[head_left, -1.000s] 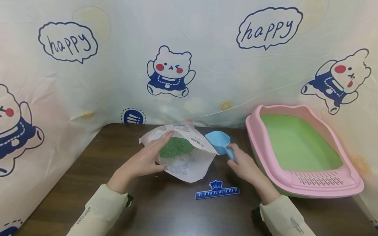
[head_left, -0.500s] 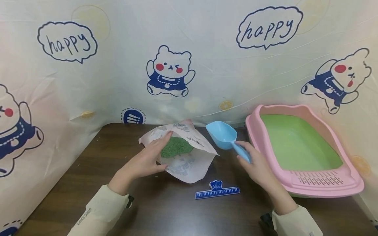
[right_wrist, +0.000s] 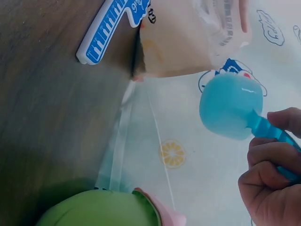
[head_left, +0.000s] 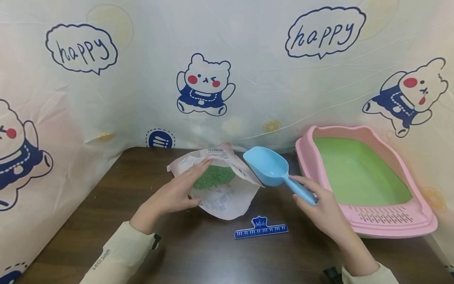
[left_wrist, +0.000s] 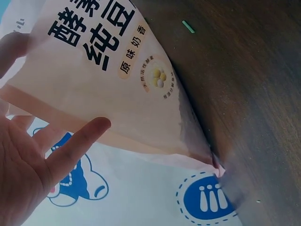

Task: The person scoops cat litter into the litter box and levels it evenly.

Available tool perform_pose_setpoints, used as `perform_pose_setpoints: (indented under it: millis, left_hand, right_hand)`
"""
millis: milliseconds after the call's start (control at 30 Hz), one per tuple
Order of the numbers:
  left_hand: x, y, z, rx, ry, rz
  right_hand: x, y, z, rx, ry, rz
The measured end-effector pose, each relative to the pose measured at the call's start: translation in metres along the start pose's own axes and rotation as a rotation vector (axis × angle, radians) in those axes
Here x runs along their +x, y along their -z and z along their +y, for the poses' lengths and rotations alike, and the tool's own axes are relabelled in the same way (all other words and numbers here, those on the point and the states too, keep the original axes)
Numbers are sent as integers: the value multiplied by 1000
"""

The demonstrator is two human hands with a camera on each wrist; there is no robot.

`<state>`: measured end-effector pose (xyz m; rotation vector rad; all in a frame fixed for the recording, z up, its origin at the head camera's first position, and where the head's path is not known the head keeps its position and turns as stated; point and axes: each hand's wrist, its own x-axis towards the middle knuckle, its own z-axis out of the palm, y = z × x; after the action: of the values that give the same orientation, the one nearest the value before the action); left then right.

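A white and pink paper bag (head_left: 227, 203) lies on its side with its mouth open, showing green pellets (head_left: 214, 176) inside. My left hand (head_left: 173, 195) rests against the bag's left side, thumb and forefinger spread and fairly straight; in the left wrist view its fingers (left_wrist: 77, 143) lie along the printed bag (left_wrist: 117, 108). My right hand (head_left: 324, 205) grips a light blue scoop (head_left: 267, 163) by its handle. The scoop is held above the table, its bowl beside the bag's right edge. From the right wrist camera the scoop (right_wrist: 230, 106) shows from the outside.
On the right stands a litter box (head_left: 422, 225) with a pink rim and green inside. A blue bag clip (head_left: 260, 228) with a piano-key print lies on the dark wooden table (head_left: 198, 256) in front of the bag. A printed cloth (head_left: 255, 86) hangs behind.
My right hand has drawn back to the right and toward me with the scoop, whose bowl now looks larger and shows more fully. My left hand and the bag have barely moved.
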<state>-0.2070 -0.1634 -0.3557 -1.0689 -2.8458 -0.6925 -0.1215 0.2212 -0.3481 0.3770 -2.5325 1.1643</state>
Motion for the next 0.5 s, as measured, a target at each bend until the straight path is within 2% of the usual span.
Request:
perform_pose_setpoints:
  millis: [233, 500]
  left_hand:
    - [2, 0, 1, 15, -13, 1]
    - [3, 1, 3, 8, -13, -5]
  right_hand:
    - [-7, 6, -10, 50, -6, 23]
    - [-14, 8, -18, 69, 51, 37]
